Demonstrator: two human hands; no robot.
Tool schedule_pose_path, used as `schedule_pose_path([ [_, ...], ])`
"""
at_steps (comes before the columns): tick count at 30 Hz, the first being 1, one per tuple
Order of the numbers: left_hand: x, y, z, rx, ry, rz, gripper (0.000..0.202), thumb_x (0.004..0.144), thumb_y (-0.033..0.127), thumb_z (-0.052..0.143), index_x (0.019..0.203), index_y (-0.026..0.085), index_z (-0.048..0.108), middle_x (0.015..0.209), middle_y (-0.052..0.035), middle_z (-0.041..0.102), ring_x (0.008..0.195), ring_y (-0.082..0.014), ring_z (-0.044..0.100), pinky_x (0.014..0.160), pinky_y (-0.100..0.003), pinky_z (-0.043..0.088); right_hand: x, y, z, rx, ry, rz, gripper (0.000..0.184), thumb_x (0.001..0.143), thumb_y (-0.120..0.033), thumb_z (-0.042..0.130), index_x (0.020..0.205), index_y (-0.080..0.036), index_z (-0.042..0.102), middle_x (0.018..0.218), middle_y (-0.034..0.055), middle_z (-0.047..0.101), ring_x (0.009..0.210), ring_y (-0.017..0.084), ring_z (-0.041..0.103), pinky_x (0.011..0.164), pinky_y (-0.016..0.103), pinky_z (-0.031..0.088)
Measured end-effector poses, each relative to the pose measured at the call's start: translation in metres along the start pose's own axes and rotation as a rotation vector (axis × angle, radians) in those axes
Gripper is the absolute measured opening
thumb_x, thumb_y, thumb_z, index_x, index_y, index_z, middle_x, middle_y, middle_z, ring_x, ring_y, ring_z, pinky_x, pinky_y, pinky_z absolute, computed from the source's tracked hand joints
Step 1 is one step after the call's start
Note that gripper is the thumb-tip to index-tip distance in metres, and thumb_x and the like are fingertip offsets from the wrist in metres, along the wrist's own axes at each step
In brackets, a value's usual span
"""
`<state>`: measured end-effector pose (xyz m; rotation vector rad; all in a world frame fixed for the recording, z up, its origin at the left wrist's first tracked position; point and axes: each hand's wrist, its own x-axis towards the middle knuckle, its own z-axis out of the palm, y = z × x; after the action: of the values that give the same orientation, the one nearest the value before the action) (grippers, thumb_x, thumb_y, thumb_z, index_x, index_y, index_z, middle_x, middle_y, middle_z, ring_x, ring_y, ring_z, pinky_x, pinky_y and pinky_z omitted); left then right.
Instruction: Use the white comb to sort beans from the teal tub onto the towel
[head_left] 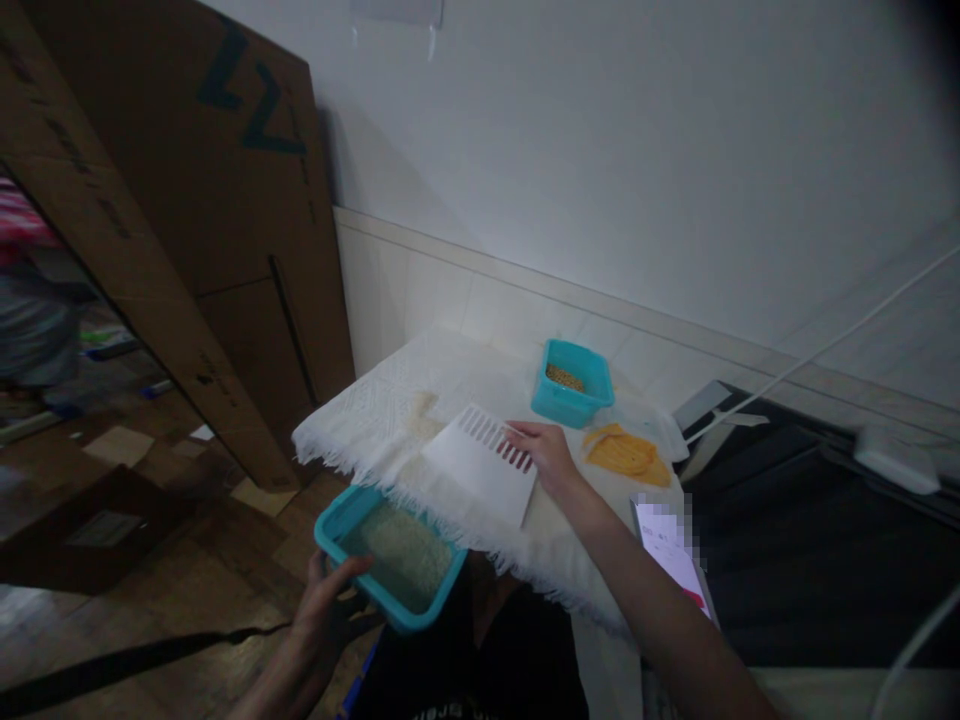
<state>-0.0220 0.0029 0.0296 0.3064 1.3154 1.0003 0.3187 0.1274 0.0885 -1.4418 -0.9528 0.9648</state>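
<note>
My left hand [334, 595] grips the near-left rim of a teal plastic tub [409, 612], thumb over the edge. Pale grains that look like rice [401, 545] lie inside it, and the tub is just below the table's fringed front edge. In my right hand [547, 455] is a white slotted plastic sheet [487, 480], pinched at its right side and held low over the cloth. Left of the sheet, some loose pale grains [421, 415] are spread on the white tablecloth [375, 405]. A second teal tub [574, 405] with tan beans or kernels [564, 377] stands behind my right hand.
An orange-yellow cloth [626, 455] lies right of the second tub. A phone or tablet with a lit screen [671, 550] rests at the table's right side. A tall cardboard box [225, 200] stands at left; the wall [600, 150] is behind. A white cable [825, 350] crosses at right.
</note>
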Motion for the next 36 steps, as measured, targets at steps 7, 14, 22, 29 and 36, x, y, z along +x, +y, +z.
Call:
schedule_pose_path([
  [7,0.004,0.004,-0.003,0.047,-0.008,0.045,0.077,0.076,0.041,0.095,0.138,0.037,0.05,0.099,0.0007,0.068,0.074,-0.0234,0.074,0.073,-0.045,0.069,0.056,-0.003,-0.007,-0.015,0.157,0.0,0.03,0.065,-0.031,0.092,0.09,-0.014,0.091,0.066,0.0037,0.082,0.057,0.021,0.073,0.056,0.029,0.053],
  [14,0.007,0.009,-0.005,0.059,0.006,0.036,0.075,0.075,0.039,0.095,0.137,0.036,0.051,0.105,-0.0026,0.072,0.079,-0.028,0.079,0.074,-0.049,0.071,0.035,0.013,0.008,-0.021,-0.011,0.061,0.029,0.062,-0.032,0.098,0.085,-0.015,0.092,0.067,0.0063,0.083,0.057,0.022,0.075,0.057,0.03,0.057],
  [22,0.004,0.01,-0.004,0.068,0.002,0.035,0.075,0.079,0.039,0.093,0.14,0.035,0.05,0.107,-0.0044,0.073,0.078,-0.0284,0.08,0.075,-0.052,0.07,0.032,0.008,0.011,-0.021,-0.09,0.062,0.033,0.059,-0.033,0.101,0.086,-0.015,0.092,0.068,0.007,0.084,0.055,0.022,0.074,0.055,0.03,0.056],
  [29,0.008,0.01,-0.004,0.055,0.01,0.012,0.075,0.081,0.035,0.091,0.143,0.037,0.048,0.106,-0.004,0.072,0.078,-0.0287,0.079,0.076,-0.053,0.07,0.049,0.003,0.017,-0.021,-0.104,0.089,0.025,0.062,-0.026,0.099,0.083,-0.015,0.091,0.068,0.0067,0.084,0.056,0.021,0.074,0.056,0.028,0.055],
  [36,0.004,0.013,-0.004,0.078,0.002,0.029,0.067,0.084,0.036,0.088,0.139,0.036,0.051,0.102,-0.0031,0.072,0.074,-0.0266,0.077,0.073,-0.048,0.069,0.027,0.013,0.039,0.001,-0.202,0.12,0.034,0.058,-0.036,0.103,0.084,-0.017,0.091,0.071,0.0065,0.085,0.06,0.022,0.076,0.061,0.031,0.057],
])
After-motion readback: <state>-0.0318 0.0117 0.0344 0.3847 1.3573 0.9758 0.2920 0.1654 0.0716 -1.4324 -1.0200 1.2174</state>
